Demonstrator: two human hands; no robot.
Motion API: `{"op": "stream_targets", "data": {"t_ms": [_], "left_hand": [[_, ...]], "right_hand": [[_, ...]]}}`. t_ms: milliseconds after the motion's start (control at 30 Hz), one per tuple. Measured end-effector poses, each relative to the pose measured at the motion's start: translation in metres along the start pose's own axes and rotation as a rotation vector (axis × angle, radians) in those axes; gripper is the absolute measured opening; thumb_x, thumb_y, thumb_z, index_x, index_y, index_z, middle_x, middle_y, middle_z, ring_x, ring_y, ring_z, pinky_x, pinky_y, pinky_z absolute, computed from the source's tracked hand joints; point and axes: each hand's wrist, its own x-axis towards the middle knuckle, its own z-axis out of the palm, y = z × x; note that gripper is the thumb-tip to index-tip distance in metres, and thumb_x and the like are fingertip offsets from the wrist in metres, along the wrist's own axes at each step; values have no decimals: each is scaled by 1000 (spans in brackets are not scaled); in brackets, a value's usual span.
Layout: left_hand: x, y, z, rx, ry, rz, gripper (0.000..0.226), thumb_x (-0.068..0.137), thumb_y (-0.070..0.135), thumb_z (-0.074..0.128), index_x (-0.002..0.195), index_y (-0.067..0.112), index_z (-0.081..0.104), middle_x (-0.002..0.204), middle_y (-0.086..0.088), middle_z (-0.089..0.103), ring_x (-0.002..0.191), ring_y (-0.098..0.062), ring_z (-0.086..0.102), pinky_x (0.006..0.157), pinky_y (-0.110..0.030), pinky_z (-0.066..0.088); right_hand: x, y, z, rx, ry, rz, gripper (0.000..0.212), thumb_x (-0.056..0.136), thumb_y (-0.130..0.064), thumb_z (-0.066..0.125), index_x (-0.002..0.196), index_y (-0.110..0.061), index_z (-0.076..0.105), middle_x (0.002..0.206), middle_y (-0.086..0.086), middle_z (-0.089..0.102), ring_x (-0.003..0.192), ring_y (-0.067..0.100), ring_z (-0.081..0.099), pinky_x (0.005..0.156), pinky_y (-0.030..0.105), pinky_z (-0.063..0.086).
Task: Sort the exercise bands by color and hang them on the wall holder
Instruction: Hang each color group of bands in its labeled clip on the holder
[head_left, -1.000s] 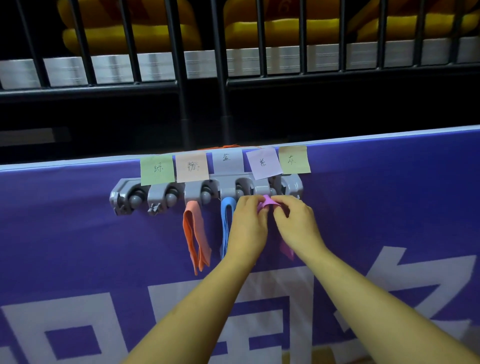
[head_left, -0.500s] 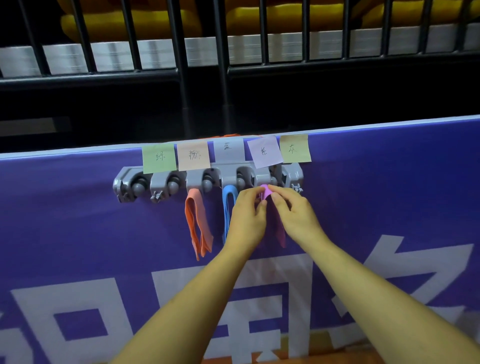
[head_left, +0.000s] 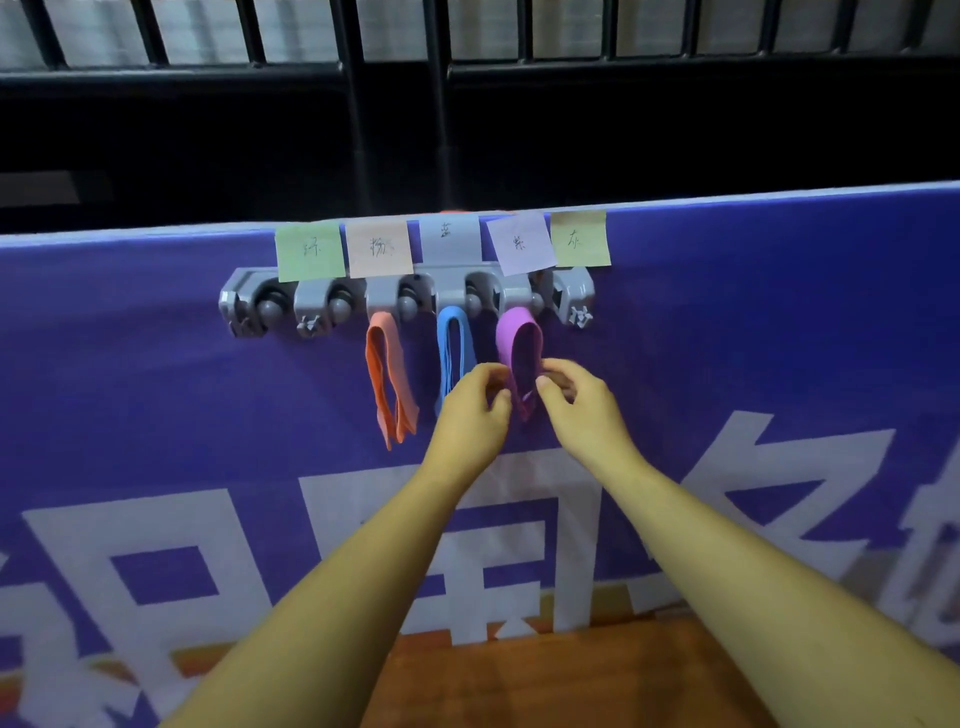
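Head view: a grey wall holder (head_left: 452, 285) is fixed along the top edge of a purple banner (head_left: 156, 395). Five sticky notes overlap the holder's upper edge: green (head_left: 309, 251), peach (head_left: 378, 249), grey-blue (head_left: 451, 239), lilac (head_left: 521, 244) and yellow-green (head_left: 580, 239). Their handwriting is too faint to read.

Three bands hang from the holder's middle and right part: the orange band (head_left: 387, 374), the blue band (head_left: 451, 343) and, nearest the right end, the purple band (head_left: 511, 338). The two slots at the left end hold nothing.

The left hand (head_left: 470, 410) covers the blue band's lower end; its fingers are curled just beside the purple band's left edge. The right hand (head_left: 582, 410) has its thumb against that band's right edge, fingers curled beyond. Whether either hand actually pinches the band cannot be told.

Black railing (head_left: 395, 104) is cut off at the top, and the banner's white lettering at the sides.
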Motion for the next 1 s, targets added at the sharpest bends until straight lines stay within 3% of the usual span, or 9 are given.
{"op": "stream_targets", "data": {"t_ms": [67, 200, 400, 567, 633, 767, 833, 933, 1000], "left_hand": [[-22, -14, 0, -4, -34, -46, 24, 97, 15, 51, 118, 18, 61, 110, 9, 65, 100, -2, 59, 83, -5, 42], [-81, -59, -1, -6, -133, -198, 21, 97, 19, 52, 116, 20, 62, 107, 6, 64, 98, -11, 62, 88, -27, 50], [-168, -131, -13, 114, -253, -432, 20, 94, 17, 54, 111, 15, 64, 100, -2, 68, 91, -17, 62, 75, -25, 44], [-263, -193, -24, 149, -387, -596, 18, 92, 16, 57, 106, 12, 68, 99, -4, 69, 90, -16, 62, 69, -18, 37], [-298, -211, -29, 146, -412, -660, 18, 91, 13, 58, 105, 10, 68, 95, -6, 69, 87, -18, 62, 66, -18, 35], [-359, -244, -36, 163, -499, -774, 16, 89, 14, 57, 99, 8, 69, 92, -14, 70, 90, -30, 64, 67, -24, 36], [-384, -257, -40, 173, -573, -808, 24, 86, 25, 52, 95, 8, 67, 91, -17, 70, 92, -34, 64, 69, -29, 38], [-415, -281, -48, 190, -691, -820, 30, 75, 33, 44, 83, 12, 65, 87, -14, 71, 91, -30, 67, 67, -28, 39], [-431, -297, -55, 214, -739, -821, 24, 83, 29, 53, 87, 11, 67, 91, -12, 71, 93, -32, 67, 70, -31, 43]], "right_hand": [[-22, 12, 3, -38, 9, 47, 32, 95, -24, 56, 126, -18, 60, 112, -5, 66, 105, 9, 60, 92, 26, 48], [-80, 46, 17, -113, -1, 177, 33, 96, -23, 55, 126, -13, 59, 115, 2, 64, 105, 13, 58, 87, 25, 45], [-172, 112, 55, -196, -100, 416, 28, 93, -21, 58, 117, -8, 64, 108, 10, 69, 101, 23, 63, 81, 26, 45], [-265, 157, 98, -212, -167, 620, 21, 89, -17, 60, 107, -10, 67, 100, 12, 70, 97, 27, 66, 86, 35, 52], [-304, 170, 112, -242, -209, 677, 20, 89, -17, 60, 106, -9, 67, 100, 11, 71, 97, 26, 66, 86, 33, 51], [-377, 180, 138, -279, -294, 777, 21, 89, -13, 60, 105, -3, 68, 100, 13, 70, 97, 25, 65, 84, 29, 46], [-412, 185, 152, -300, -326, 797, 18, 86, -13, 60, 98, -3, 69, 92, 13, 71, 92, 27, 67, 81, 31, 48], [-458, 188, 171, -367, -422, 823, 7, 83, -6, 63, 86, -6, 69, 81, 11, 71, 81, 26, 68, 76, 32, 50], [-481, 188, 183, -410, -490, 837, 6, 82, -8, 62, 85, -8, 68, 81, 9, 70, 80, 26, 67, 74, 27, 47]]}}
